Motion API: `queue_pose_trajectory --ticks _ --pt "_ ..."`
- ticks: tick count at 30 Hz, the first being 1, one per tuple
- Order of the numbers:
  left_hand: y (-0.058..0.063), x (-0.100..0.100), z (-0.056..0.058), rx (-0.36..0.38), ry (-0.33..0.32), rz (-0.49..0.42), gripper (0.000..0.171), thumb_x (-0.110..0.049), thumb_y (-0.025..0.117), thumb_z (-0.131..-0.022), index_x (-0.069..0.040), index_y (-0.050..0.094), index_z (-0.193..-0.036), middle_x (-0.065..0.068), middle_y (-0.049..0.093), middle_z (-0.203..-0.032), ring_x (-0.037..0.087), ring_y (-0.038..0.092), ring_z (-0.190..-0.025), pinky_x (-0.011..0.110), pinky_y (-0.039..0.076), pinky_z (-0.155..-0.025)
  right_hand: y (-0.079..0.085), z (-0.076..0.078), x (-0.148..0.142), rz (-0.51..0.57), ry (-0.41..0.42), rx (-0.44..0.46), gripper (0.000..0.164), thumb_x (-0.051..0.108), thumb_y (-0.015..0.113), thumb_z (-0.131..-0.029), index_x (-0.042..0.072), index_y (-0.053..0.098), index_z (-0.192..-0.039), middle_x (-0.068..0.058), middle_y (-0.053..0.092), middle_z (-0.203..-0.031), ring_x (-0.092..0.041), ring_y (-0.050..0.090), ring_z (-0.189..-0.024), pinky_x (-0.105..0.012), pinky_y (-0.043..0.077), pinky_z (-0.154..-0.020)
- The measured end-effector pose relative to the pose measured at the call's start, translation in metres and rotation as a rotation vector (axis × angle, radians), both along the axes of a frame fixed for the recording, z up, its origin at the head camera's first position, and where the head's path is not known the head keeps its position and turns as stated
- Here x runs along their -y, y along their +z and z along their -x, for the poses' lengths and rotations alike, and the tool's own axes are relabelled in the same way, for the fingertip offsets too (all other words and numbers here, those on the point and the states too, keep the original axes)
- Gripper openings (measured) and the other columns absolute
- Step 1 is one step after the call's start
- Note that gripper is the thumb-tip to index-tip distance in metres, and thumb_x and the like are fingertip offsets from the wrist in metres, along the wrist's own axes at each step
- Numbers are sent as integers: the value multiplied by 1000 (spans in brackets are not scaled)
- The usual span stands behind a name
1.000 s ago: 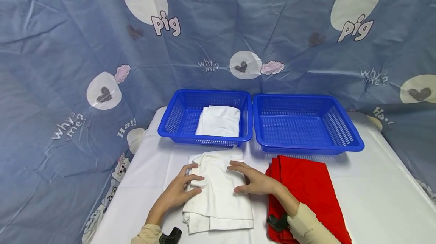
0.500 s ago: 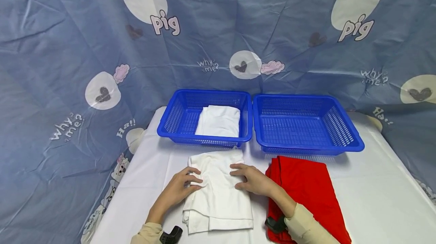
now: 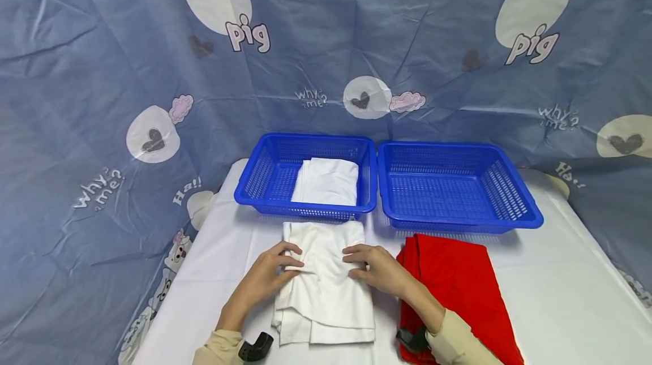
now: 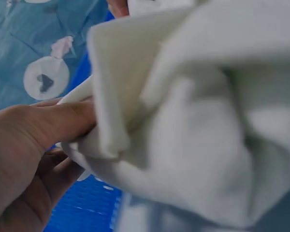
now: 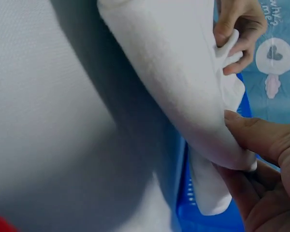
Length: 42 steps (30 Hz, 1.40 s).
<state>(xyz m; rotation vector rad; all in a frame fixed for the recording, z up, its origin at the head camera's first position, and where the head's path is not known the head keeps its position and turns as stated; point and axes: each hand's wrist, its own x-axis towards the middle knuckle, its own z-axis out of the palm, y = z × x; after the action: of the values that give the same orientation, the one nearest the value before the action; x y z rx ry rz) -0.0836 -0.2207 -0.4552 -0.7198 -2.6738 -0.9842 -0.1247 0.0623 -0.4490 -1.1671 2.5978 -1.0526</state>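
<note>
White garment point(image 3: 326, 283): soft matt knit cloth, fine weave visible in wrist views. Red garment point(image 3: 458, 291): matt cloth, smooth. Both baskets point(image 3: 453, 187): glossy blue plastic mesh. Worktop point(image 3: 560, 297) cover: white matt fabric, slightly textured. Backdrop point(image 3: 102, 71): thin blue printed cloth, creased, faint sheen.

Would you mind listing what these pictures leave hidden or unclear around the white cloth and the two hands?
- Head view: the near part of the red cloth is covered by the right hand and its sleeve, and cut by the bottom edge.
- Left wrist view: the white cloth fills the frame, blurred, hiding the table; the left hand shows only partly.
- Right wrist view: the left basket is mostly behind the cloth.
</note>
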Motion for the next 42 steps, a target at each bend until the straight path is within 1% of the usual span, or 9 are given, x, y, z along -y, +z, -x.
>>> queue_pose_trajectory --ticks 6,10,14,19,21,28,31,36,42 --pt "20 1 2 -45 -27 10 20 -7 72 -70 -16 72 -88 -5 56 -108 8 55 -95 23 47 -78 16 -5 -1 41 -17 -92 31 18 67 -78 10 65 -107 0 59 -116 3 52 -71 -20 46 -64" --pt "34 0 3 -76 -45 16 20 -7 72 -71 -15 71 -88 -3 55 -110 7 54 -93 21 46 -74 27 -7 -4 48 -36 -96 31 19 67 -78 13 64 -109 4 58 -118 -2 58 -91 -22 48 -75" --pt "47 -1 3 -120 -73 19 19 -7 71 -71 -15 71 -89 -2 55 -111 9 54 -95 22 46 -76 38 -10 -5 48 -42 -100 32 20 66 -79 15 64 -110 5 57 -119 -5 55 -105 -22 47 -81" --pt "61 -2 1 -175 -101 29 19 -6 70 -72 -15 71 -90 0 55 -111 13 56 -97 25 46 -79 50 -16 -7 70 -34 -104 32 19 66 -79 14 63 -111 4 57 -120 0 56 -83 -22 48 -69" --pt "65 -3 1 -189 -105 40 19 -7 70 -72 -15 71 -90 0 55 -111 12 56 -97 25 46 -78 53 -17 -8 76 -32 -117 33 19 66 -79 14 63 -111 3 57 -120 1 54 -76 -20 47 -65" --pt "78 -5 5 -221 -100 57 20 -7 70 -73 -15 70 -91 1 55 -112 14 54 -101 25 46 -79 65 -19 -10 56 -64 -203 33 19 66 -79 16 63 -112 4 57 -120 -7 57 -102 -25 48 -81" --pt "83 -6 6 -216 -98 58 20 -7 69 -74 -16 70 -92 0 54 -113 13 53 -103 24 46 -79 70 -21 -11 46 -85 -228 34 19 67 -78 16 63 -112 4 57 -120 -8 55 -107 -26 47 -85" --pt "88 -9 6 -221 -103 62 21 -7 69 -75 -17 70 -93 -2 54 -114 12 52 -104 22 45 -79 74 -23 -13 40 -127 -255 34 19 68 -77 18 64 -110 6 57 -120 -6 56 -106 -25 47 -84" --pt "93 -10 11 -246 -112 54 22 -6 69 -74 -16 70 -93 -1 54 -114 10 51 -97 21 44 -74 81 -21 -15 45 -130 -302 35 17 68 -76 18 63 -111 5 56 -121 -8 57 -104 -26 48 -82"
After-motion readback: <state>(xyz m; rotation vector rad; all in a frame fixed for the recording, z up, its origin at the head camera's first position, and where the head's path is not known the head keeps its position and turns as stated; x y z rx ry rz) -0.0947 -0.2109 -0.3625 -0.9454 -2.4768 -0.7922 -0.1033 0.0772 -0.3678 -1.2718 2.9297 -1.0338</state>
